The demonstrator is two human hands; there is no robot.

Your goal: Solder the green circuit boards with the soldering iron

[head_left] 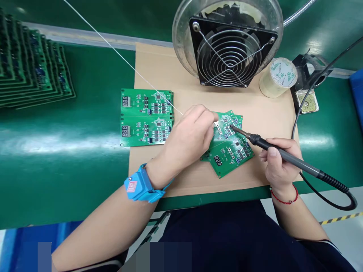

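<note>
The left hand (191,134) pinches solder wire (136,70); the right hand (279,164) grips the soldering iron (297,161) with curled fingers, tip at the circuit board (227,145).

A head-worn view (the only one) looks forward and down.

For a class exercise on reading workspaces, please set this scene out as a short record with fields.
Left hand: the left hand pinches a thin wire; blue wrist strap
Right hand: the right hand holds a soldering iron, pointing left
Iron tip: at the angled circuit board; contact unclear
Left of hands: flat circuit board; farther left, a row of boards
Behind: fan, tape roll
Underlay: cardboard sheet
</note>
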